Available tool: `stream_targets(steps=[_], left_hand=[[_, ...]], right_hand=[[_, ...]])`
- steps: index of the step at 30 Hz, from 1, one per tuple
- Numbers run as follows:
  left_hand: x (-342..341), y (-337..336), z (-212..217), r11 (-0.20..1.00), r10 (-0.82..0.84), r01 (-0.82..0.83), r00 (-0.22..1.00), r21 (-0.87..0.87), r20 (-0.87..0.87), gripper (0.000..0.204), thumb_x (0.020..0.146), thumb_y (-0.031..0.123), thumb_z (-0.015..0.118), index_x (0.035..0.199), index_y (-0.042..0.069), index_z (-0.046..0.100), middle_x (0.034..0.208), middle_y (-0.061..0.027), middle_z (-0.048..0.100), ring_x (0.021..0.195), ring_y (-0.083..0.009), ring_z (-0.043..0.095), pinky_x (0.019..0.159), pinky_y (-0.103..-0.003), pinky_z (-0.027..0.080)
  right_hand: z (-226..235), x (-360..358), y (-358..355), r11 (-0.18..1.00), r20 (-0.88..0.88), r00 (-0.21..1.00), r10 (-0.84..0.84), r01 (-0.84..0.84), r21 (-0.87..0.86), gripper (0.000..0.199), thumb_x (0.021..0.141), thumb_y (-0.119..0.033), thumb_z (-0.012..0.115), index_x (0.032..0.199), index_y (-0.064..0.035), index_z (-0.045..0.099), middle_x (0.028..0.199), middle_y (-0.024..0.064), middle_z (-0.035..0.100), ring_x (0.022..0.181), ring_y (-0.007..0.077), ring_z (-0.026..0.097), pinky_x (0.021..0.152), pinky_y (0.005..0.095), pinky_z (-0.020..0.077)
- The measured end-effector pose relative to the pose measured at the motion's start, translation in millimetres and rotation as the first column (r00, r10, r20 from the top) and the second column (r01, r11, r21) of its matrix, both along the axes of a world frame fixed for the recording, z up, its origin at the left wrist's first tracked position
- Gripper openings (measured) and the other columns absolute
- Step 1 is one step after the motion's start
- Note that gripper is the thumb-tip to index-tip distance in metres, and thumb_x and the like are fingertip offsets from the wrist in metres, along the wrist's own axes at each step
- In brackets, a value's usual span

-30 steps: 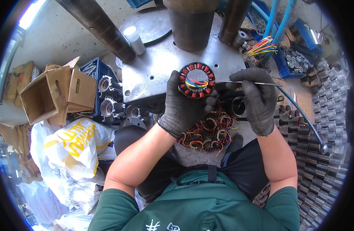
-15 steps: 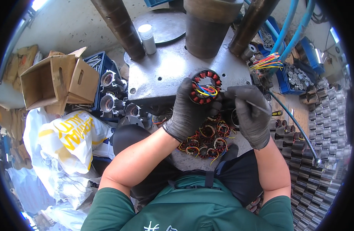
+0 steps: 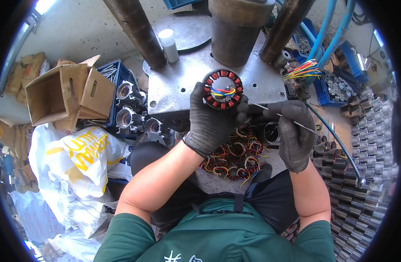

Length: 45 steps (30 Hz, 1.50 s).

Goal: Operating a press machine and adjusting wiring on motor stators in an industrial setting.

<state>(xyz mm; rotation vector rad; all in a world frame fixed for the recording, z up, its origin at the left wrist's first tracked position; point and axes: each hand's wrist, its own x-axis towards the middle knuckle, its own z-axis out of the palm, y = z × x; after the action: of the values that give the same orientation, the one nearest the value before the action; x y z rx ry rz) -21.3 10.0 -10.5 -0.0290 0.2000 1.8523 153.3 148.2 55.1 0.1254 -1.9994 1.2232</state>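
My left hand [image 3: 211, 120], in a dark grey glove, grips a ring-shaped motor stator [image 3: 208, 92] by its lower left rim. Red copper coils line the ring, and blue, yellow and red wires [image 3: 223, 92] cross its open middle. The stator is tilted up above the front edge of a metal press plate. My right hand [image 3: 294, 131], gloved alike, is closed around a thin metal rod [image 3: 301, 126]. The rod's tip points toward the stator, a little to its lower right and apart from it. Whether the rod has a handle cannot be made out.
Several wired stators [image 3: 235, 163] lie below my hands. The press plate [image 3: 174, 94] carries a white-capped bottle [image 3: 168, 46] between thick columns. Motor housings [image 3: 124, 118] and a cardboard box [image 3: 52, 94] stand left. Stacked metal cylinders [image 3: 362, 209] and a dark hose [image 3: 338, 142] are right.
The stator has shifted left and turned to face me more fully. My right hand has moved slightly right and down, drawing the rod's tip away from the stator.
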Motion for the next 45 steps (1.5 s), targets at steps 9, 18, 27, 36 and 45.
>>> stream_targets(steps=[9,18,27,36,45], left_hand=[[1.8,1.8,-7.6,0.944,-0.036,0.051,0.998,0.325,-0.050,0.095,0.088,0.082,0.045,0.147,0.007,0.047,0.134,-0.0199,0.057,0.122,-0.0326,0.056,0.104,-0.047,0.046],[16.0,2.9,20.2,0.997,0.032,-0.039,0.995,-0.061,-0.098,0.096,0.082,0.086,0.053,0.143,0.012,0.052,0.118,-0.0157,0.064,0.104,-0.0293,0.063,0.085,-0.042,0.049],[14.7,1.9,16.3,0.995,0.055,-0.063,0.992,-0.075,-0.110,0.088,0.086,0.079,0.054,0.143,0.012,0.051,0.118,-0.0151,0.062,0.105,-0.0288,0.060,0.087,-0.042,0.048],[-0.2,-3.3,-11.1,0.945,0.155,-0.027,0.914,0.325,-0.375,0.059,0.100,0.051,0.049,0.143,0.012,0.049,0.141,-0.0073,0.057,0.132,-0.0228,0.052,0.116,-0.053,0.035],[5.1,-0.9,-1.1,0.979,0.120,-0.089,0.979,0.185,-0.163,0.072,0.094,0.063,0.050,0.143,0.010,0.049,0.134,-0.0117,0.059,0.121,-0.0256,0.057,0.109,-0.051,0.042]], right_hand=[[-6.7,-4.1,-3.0,0.999,-0.025,1.000,0.012,-0.011,0.052,0.029,0.102,0.008,0.056,0.127,-0.0055,0.061,0.119,0.0176,0.069,0.104,0.0262,0.072,0.090,0.0379,0.0594],[-6.6,-12.7,-2.5,0.954,-0.023,0.994,-0.107,0.109,0.278,0.028,0.100,0.010,0.059,0.123,-0.0031,0.064,0.113,0.0169,0.071,0.098,0.0253,0.075,0.084,0.0371,0.0613],[5.1,-21.7,-9.8,0.944,0.071,0.994,-0.085,0.058,0.324,0.024,0.100,0.009,0.060,0.120,-0.0031,0.064,0.111,0.0163,0.071,0.088,0.0223,0.076,0.077,0.0340,0.0627],[-22.2,-25.9,-11.1,0.881,-0.079,0.982,0.170,-0.187,-0.434,0.022,0.102,0.007,0.058,0.121,-0.0026,0.065,0.118,0.0182,0.072,0.096,0.0255,0.076,0.084,0.0381,0.0632],[-5.5,-13.3,-4.8,0.992,-0.073,0.997,0.002,0.007,0.124,0.021,0.101,0.007,0.058,0.118,-0.0022,0.066,0.115,0.0172,0.072,0.107,0.0266,0.073,0.091,0.0381,0.0602]])
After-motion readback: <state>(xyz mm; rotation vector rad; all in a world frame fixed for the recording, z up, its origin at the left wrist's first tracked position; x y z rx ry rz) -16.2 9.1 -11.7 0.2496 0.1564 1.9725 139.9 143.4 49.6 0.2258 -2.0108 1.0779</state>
